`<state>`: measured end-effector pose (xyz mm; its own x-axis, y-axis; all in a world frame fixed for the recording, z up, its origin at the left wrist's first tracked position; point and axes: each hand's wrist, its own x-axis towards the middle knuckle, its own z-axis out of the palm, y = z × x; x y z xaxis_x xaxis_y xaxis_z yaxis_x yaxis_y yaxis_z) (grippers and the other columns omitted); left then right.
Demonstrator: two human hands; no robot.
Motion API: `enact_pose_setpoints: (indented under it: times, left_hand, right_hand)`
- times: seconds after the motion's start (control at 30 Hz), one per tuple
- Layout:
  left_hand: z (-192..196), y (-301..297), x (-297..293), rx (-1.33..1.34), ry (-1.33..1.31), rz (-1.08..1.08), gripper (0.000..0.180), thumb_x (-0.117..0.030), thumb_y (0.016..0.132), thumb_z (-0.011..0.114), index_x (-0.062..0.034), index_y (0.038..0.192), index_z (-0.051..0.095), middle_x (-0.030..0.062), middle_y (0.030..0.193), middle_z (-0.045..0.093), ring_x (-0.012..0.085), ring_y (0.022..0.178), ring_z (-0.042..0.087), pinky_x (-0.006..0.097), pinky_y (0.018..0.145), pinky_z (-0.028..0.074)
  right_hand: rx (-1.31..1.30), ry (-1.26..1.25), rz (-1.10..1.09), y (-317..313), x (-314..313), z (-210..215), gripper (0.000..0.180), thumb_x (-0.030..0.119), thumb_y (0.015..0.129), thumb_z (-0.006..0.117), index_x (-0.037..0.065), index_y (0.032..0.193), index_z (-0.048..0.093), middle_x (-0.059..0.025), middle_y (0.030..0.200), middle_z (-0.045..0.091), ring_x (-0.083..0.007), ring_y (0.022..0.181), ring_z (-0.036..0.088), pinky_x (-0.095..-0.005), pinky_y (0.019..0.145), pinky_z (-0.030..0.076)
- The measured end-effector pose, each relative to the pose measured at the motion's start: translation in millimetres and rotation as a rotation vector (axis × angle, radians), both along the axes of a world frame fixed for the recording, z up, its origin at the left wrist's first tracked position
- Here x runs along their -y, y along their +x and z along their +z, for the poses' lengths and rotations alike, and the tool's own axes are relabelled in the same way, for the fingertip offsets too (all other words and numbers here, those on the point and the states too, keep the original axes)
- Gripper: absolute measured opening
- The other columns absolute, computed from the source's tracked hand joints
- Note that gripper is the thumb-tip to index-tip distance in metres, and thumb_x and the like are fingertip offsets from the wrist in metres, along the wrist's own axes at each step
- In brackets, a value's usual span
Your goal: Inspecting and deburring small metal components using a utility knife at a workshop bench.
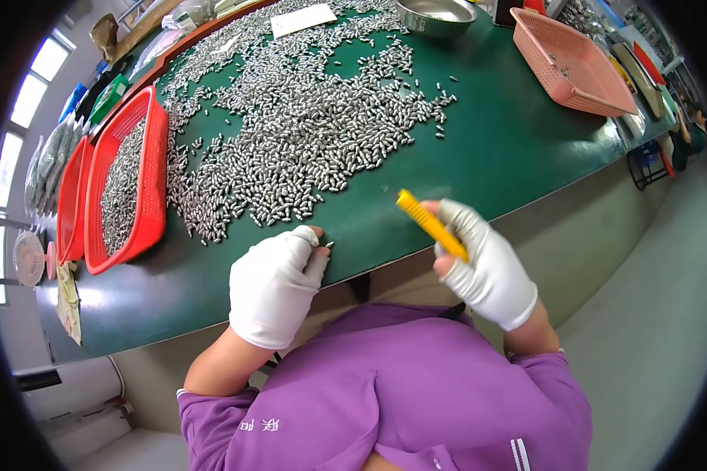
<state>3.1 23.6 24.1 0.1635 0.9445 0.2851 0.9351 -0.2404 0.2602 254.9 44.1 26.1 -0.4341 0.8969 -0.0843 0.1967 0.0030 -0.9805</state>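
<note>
A white fingertip-less glove covers my left hand (pixel 271 286), which is closed in a pinch near the table's front edge. A small silvery metal part (pixel 328 244) sticks out between its thumb and finger. To the right, my right hand (pixel 491 271), gloved the same way, grips a yellow tool with a ribbed handle (pixel 434 225). The tool slants up and left, over the table edge; its working tip cannot be made out. Beyond my left hand spreads a large heap of small silvery metal parts (pixel 314 125), apart from both hands.
On the green table (pixel 479 149) a red basket (pixel 159 157) full of metal parts stands at the left, another red basket (pixel 71 208) beside it. A pink basket (pixel 605 98) with a few parts is at far right. A metal bowl (pixel 436 30) and white paper (pixel 302 20) lie at the back.
</note>
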Motion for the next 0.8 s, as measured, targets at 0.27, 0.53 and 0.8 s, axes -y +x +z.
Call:
enact_pose_setpoints:
  times: [0.27, 0.53, 0.8]
  left_hand:
    - [1.8, 7.0, -1.6, 0.154, -0.081, 0.024, 0.007, -0.014, 0.079, 0.068, -0.0103, 0.078, 0.062, 0.0086, 0.069, 0.062, 0.0291, 0.064, 0.061, 0.038, 0.058, 0.048]
    - [-3.1, 4.4, -1.5, 0.194, -0.051, 0.03, 0.009, -0.013, 0.077, 0.069, -0.0103, 0.078, 0.061, 0.0075, 0.069, 0.061, 0.0283, 0.064, 0.061, 0.037, 0.057, 0.047]
    - [-3.4, 4.4, -0.2, 0.19, -0.027, 0.033, 0.016, -0.004, 0.072, 0.075, -0.0063, 0.073, 0.06, 0.0085, 0.069, 0.062, 0.0267, 0.063, 0.06, 0.034, 0.058, 0.048]
  right_hand:
    - [0.515, 0.444, 0.133, -22.3, 14.8, -10.8, 0.058, 0.012, 0.085, 0.058, 0.02, 0.142, 0.045, -0.0121, 0.062, 0.061, -0.029, 0.053, 0.06, -0.0396, 0.053, 0.051]
    - [0.622, 0.53, 0.158, -34.8, 15.2, 1.8, 0.056, 0.007, 0.082, 0.058, 0.016, 0.136, 0.052, -0.0097, 0.056, 0.058, -0.0254, 0.048, 0.059, -0.0361, 0.049, 0.05]
    - [0.584, 0.591, 0.195, -37.0, 13.5, -0.4, 0.055, 0.011, 0.083, 0.058, 0.013, 0.137, 0.051, -0.0066, 0.055, 0.057, -0.0241, 0.044, 0.057, -0.0365, 0.044, 0.048]
